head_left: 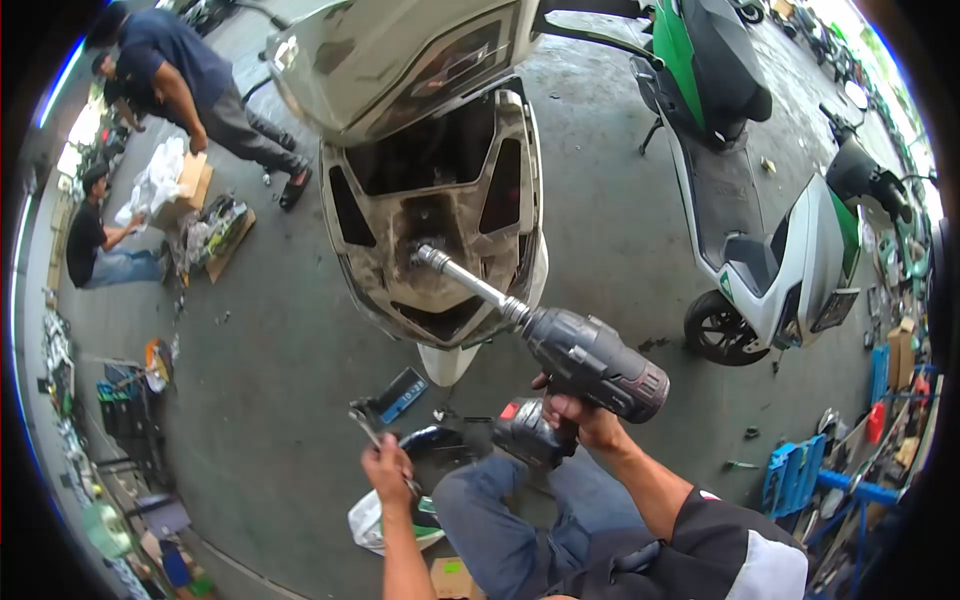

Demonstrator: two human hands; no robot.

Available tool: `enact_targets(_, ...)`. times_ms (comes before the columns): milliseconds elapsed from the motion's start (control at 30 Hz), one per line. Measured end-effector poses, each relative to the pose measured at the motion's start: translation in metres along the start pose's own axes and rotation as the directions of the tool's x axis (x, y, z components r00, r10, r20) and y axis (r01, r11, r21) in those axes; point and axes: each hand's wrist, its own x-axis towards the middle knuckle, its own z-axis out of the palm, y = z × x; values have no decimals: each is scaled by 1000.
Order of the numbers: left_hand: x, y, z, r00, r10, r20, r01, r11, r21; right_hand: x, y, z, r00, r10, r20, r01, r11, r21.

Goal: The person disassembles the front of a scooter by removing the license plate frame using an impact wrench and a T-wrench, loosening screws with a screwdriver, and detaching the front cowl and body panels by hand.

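Note:
My right hand [585, 420] is wrapped round the handle of a cordless impact wrench [590, 355], black with a battery at its base. A long silver extension [475, 283] runs from its nose, and the socket at the tip meets the grimy panel of a scooter [370, 280] whose top is raised. Whether the socket sits on a bolt is too small to tell. Lower down, my left hand [388, 468] grips a metal wrench [365, 424], its head pointing up and away. A number plate [403, 395] lies on the floor just beyond this hand.
A green and white scooter body panel [370, 522] lies by my left knee, with a cardboard box [455, 578] below. Another scooter [760, 270] stands at right, near a blue metal frame [795, 478]. Two or more people [190, 75] work at upper left beside boxes.

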Motion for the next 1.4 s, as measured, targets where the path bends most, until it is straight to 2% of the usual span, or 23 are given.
enact_targets(33,19,44,11,997,82,-15,-80,991,108,7,-6,5,998,-53,-35,54,998,26)
enact_targets(133,91,134,17,962,274,9,-273,956,103,30,-12,22,993,-75,-96,88,985,147)
enact_targets(233,147,238,49,895,446,15,-434,864,256,50,-11,44,981,-83,-174,124,964,236)
enact_targets(333,275,321,40,787,602,131,-595,689,414,71,-1,68,968,-82,-235,154,940,303)
enact_targets(367,328,351,47,798,579,164,-583,675,453,80,5,72,969,-45,-242,124,938,323)
enact_targets(433,379,381,96,748,594,296,-659,611,439,94,30,83,949,-20,-316,111,955,274)
enact_targets(467,402,397,119,717,597,360,-696,580,423,94,39,95,951,1,-309,111,933,343)
enact_targets(500,474,409,115,657,641,396,-751,513,415,108,45,100,952,-36,-304,157,910,383)
enact_targets(533,484,413,142,506,726,467,-852,336,400,118,52,107,956,-35,-292,154,905,396)
enact_targets(600,504,415,161,419,727,544,-902,263,343,118,63,124,956,-43,-290,185,855,484)
enact_targets(633,522,413,160,486,673,558,-874,374,310,116,65,127,953,-16,-304,171,855,491)
enact_targets(667,552,407,156,470,714,519,-879,435,198,116,65,132,946,-1,-323,161,868,469)
enact_targets(700,539,403,161,546,682,487,-825,539,171,114,65,136,938,15,-347,153,879,452)
enact_targets(767,544,417,153,564,635,527,-823,481,301,111,62,134,931,12,-364,162,882,444)
enact_targets(833,533,426,134,639,597,484,-767,540,346,110,57,132,932,-38,-360,187,903,388)
enact_targets(867,516,426,117,538,676,504,-834,338,436,110,57,129,924,-32,-381,186,908,375)
enact_targets(933,450,426,84,388,736,554,-830,19,557,112,51,124,920,-45,-389,195,914,356)
enact_targets(1000,371,419,60,409,748,523,-775,-18,631,116,37,121,912,-57,-405,211,914,347)
enact_targets(1033,327,408,59,466,745,477,-747,42,664,117,31,121,914,-47,-403,193,924,330)
enact_targets(1100,246,379,89,366,721,588,-804,-73,590,120,18,113,916,-24,-400,165,932,322)
enact_targets(1200,178,356,106,388,709,589,-852,32,523,131,2,112,881,-164,-443,308,911,275)
enact_targets(1333,150,345,115,339,718,608,-885,24,465,152,-11,108,896,-178,-407,310,907,284)
enact_targets(1400,146,345,117,385,703,598,-872,64,485,165,-15,113,901,-171,-398,311,896,318)
